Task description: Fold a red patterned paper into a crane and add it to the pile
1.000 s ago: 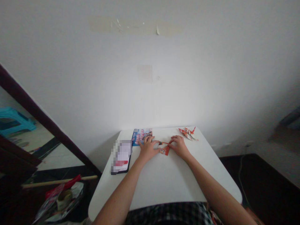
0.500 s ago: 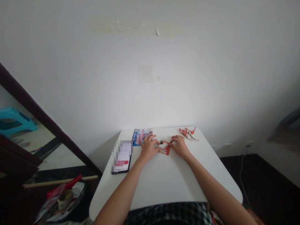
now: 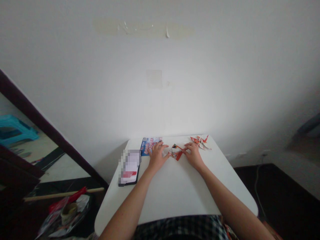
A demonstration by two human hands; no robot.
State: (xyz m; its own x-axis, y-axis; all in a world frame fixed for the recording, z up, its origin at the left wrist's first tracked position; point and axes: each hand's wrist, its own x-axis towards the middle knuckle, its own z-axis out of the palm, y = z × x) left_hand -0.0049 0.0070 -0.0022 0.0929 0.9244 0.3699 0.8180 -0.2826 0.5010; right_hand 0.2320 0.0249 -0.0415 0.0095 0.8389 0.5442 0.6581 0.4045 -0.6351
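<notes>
A small piece of folded printed paper (image 3: 177,155), red, white and dark, is between my hands at the far half of the table. My right hand (image 3: 194,154) pinches its right corner with thumb and fingertips. On the other side, my left hand (image 3: 158,156) has thumb and fingers spread, the thumb tip close to the paper's left corner; whether it touches I cannot tell. Partly under my left fingers lies a blue printed leaflet (image 3: 145,148). Just beyond my right hand are red-and-white folded paper shapes (image 3: 200,141).
A phone (image 3: 130,168) with a blurred screen rests on the left of the white table (image 3: 180,196). The table's back edge meets a white wall (image 3: 190,100). At lower left on the floor are a plastic bag (image 3: 72,216) and a wooden stick (image 3: 96,190).
The folded paper has turned so that a corner points toward me. My left fingers have opened away from it, while my right hand keeps its pinch and has shifted only slightly.
</notes>
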